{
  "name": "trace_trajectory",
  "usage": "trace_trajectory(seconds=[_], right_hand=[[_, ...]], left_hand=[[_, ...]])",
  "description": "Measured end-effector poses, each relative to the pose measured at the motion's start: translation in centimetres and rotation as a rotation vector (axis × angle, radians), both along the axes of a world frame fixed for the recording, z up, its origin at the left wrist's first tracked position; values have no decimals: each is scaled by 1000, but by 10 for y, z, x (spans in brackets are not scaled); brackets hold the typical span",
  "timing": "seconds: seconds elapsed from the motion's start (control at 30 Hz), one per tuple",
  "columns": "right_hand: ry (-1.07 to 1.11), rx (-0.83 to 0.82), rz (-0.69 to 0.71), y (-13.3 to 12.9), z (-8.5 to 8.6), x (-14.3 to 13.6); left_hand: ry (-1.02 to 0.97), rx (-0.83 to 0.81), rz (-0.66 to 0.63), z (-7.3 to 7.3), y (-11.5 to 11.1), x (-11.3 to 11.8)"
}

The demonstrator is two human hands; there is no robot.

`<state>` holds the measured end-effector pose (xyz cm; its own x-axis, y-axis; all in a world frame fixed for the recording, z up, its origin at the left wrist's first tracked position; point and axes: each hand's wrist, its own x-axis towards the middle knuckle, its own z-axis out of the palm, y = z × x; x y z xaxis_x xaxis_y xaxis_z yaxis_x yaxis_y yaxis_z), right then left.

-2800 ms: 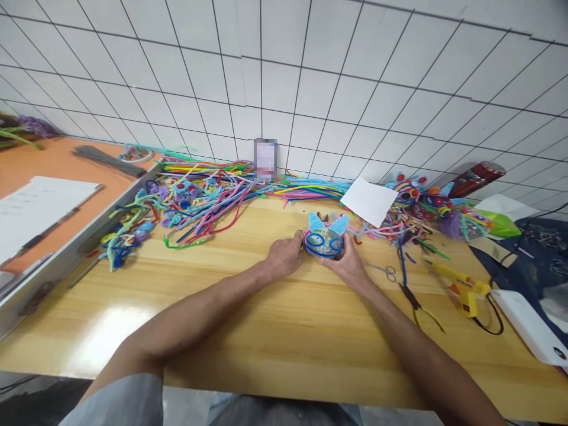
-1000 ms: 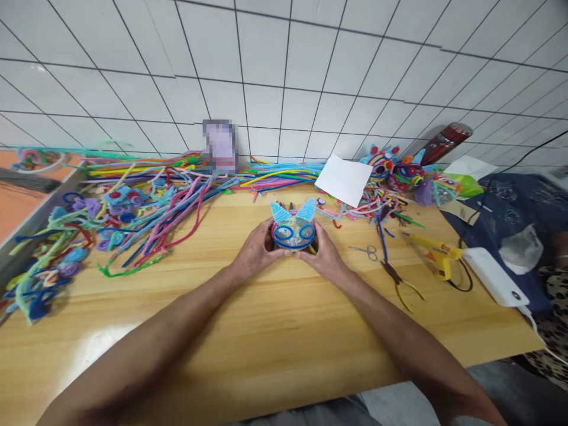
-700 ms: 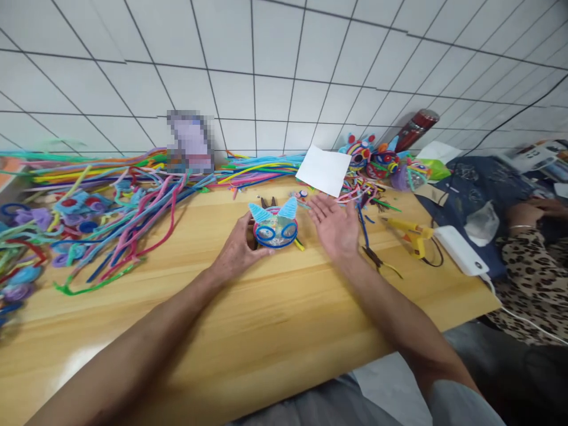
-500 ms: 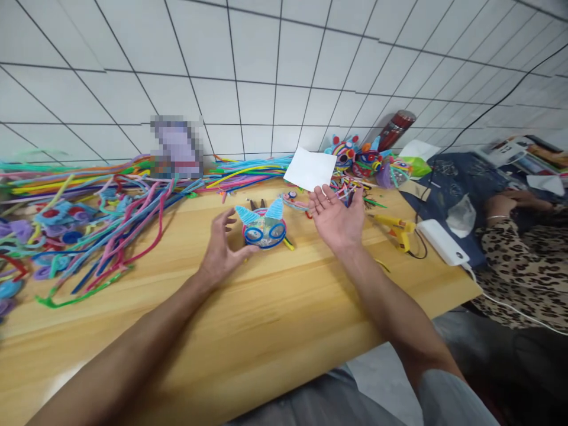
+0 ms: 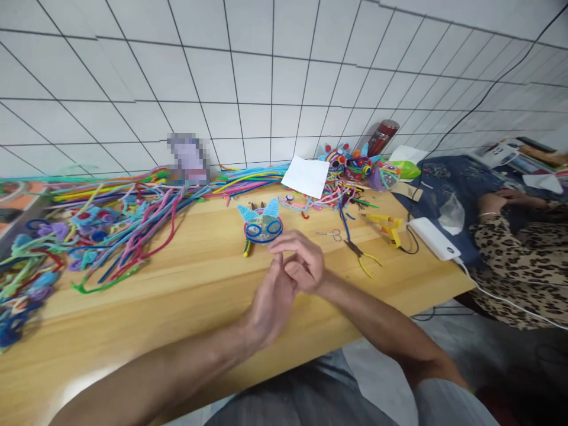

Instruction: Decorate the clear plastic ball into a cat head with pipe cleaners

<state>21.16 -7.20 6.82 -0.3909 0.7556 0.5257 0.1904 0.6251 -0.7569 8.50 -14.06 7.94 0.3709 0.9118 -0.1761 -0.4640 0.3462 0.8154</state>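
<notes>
My left hand (image 5: 270, 302) and my right hand (image 5: 306, 260) meet above the front of the table. The right hand's fingers arch over the tips of the left, partly hiding them. Nothing shows held in either hand. Just beyond them stands a cat-like head of craft stems (image 5: 268, 229), with light blue pointed ears, blue rings for eyes and a pink edge. A yellow-and-black tool handle (image 5: 247, 247) sticks out beside it. To the right of my hands lie small scissors (image 5: 333, 235) and yellow-handled pliers (image 5: 366, 260).
Fuzzy craft stems (image 5: 146, 236) heap the left side. A white paper sheet (image 5: 305, 177) and several finished colourful heads (image 5: 358, 164) stand near the wall. On the right are a yellow glue gun (image 5: 385, 228), a white power strip (image 5: 433, 238) and a person's leopard-print sleeve (image 5: 497, 236).
My hands, apart and spread on either side before, have come together in front of the craft-stem head. The scissors and pliers, hidden behind my right arm earlier, now show.
</notes>
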Motion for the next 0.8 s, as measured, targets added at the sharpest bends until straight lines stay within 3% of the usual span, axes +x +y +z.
trace_trajectory(seconds=[0.07,0.13,0.23,0.37,0.5,0.63,0.8], right_hand=[[-237,63,-197,26,-8,28],[-565,12,-391,55,-11,56],[-734,-47,-381,84,-16,76],[-833,-108,-381,89,-32,67],[-829,-171,-409,92,-39,60],[-706,-186,-418,95,-27,73],[-309,-255,-257,79,-15,83]], left_hand=[[16,53,4,0,-2,-17],[66,95,11,-4,-4,-35],[213,73,-69,-20,-5,-46],[341,88,-152,-44,0,-41],[371,96,-208,-56,3,-42],[379,124,-224,-56,2,-51],[470,139,-216,-51,3,-60]])
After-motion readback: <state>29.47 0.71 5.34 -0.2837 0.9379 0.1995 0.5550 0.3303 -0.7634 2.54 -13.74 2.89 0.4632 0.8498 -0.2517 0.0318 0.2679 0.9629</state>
